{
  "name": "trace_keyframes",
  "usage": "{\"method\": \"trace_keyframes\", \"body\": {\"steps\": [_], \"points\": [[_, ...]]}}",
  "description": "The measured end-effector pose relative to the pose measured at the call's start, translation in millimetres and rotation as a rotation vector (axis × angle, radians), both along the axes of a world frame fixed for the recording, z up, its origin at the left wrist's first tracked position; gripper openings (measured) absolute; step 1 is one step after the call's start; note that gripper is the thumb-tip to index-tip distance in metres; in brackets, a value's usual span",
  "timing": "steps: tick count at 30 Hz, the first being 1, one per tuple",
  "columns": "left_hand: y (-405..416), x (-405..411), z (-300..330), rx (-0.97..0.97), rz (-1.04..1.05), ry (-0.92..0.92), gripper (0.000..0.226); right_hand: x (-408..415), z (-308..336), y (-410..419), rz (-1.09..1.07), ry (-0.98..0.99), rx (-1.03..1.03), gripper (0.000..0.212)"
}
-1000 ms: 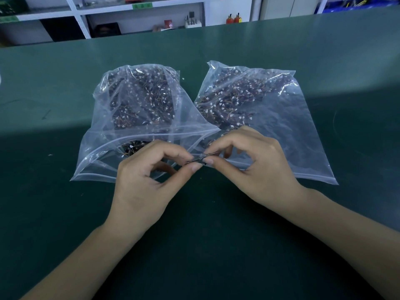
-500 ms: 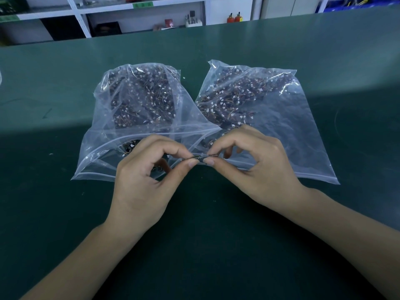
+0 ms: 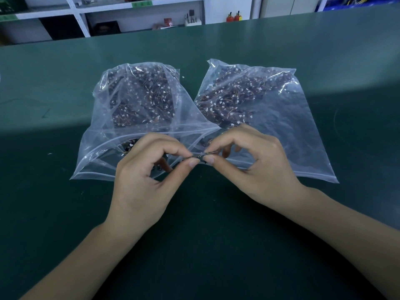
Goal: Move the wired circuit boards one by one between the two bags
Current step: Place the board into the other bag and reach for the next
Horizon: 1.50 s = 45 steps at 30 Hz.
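Two clear zip bags lie side by side on the green table, mouths toward me. The left bag (image 3: 104, 135) and the right bag (image 3: 298, 131) each hold a heap of dark wired circuit boards with small white connectors. Between the two mouths, a small thin circuit board (image 3: 200, 156) is seen edge-on. My left hand (image 3: 142, 180) pinches its left end between thumb and forefinger. My right hand (image 3: 257, 167) pinches its right end the same way. The board's wires are hidden by my fingers.
The green table (image 3: 65, 213) stretches wide on all sides of the bags. White shelving (image 3: 140, 11) with small items stands beyond the far edge. Faint scuff marks show on the mat at the left.
Both hands have stayed pinched on the small board at the same spot; only the fingertips shifted slightly. The bags have not moved.
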<state>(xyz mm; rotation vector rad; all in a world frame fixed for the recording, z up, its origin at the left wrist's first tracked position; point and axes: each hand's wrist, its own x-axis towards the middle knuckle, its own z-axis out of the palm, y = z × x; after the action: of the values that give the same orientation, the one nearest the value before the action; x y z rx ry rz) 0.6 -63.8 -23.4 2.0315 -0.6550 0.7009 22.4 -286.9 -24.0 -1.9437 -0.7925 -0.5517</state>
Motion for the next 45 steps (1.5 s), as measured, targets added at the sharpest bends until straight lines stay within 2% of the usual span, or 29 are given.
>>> {"method": "trace_keyframes", "body": {"steps": [24, 27, 29, 32, 34, 38, 45], "points": [[1.0, -0.1, -0.5, 0.038, 0.017, -0.005, 0.006, 2.2, 0.6, -1.9, 0.003, 0.006, -0.055, 0.006], [0.9, -0.1, -0.8, 0.001, 0.057, 0.002, 0.003, 2.8, 0.7, -3.1, -0.045, -0.004, -0.089, 0.013], [3.3, 1.0, -1.6, -0.003, 0.095, 0.005, 0.007, 4.6, -0.4, -4.6, -0.098, 0.007, -0.187, 0.024], [6.7, 3.3, -4.9, 0.068, 0.124, 0.007, 0.01, 6.9, -3.0, -6.4, -0.183, 0.06, -0.347, 0.037], [6.3, 4.5, -8.7, 0.147, 0.118, 0.004, 0.009, 6.9, -3.9, -6.3, -0.216, 0.055, -0.384, 0.037], [5.0, 6.0, -11.2, 0.265, 0.119, -0.043, 0.006, 6.0, -2.9, -6.0, -0.237, 0.023, -0.303, 0.03], [4.5, 15.4, -5.5, 0.474, 0.262, -0.332, 0.015, 4.2, -2.6, -4.0, -0.234, 0.017, -0.265, 0.023]]}}
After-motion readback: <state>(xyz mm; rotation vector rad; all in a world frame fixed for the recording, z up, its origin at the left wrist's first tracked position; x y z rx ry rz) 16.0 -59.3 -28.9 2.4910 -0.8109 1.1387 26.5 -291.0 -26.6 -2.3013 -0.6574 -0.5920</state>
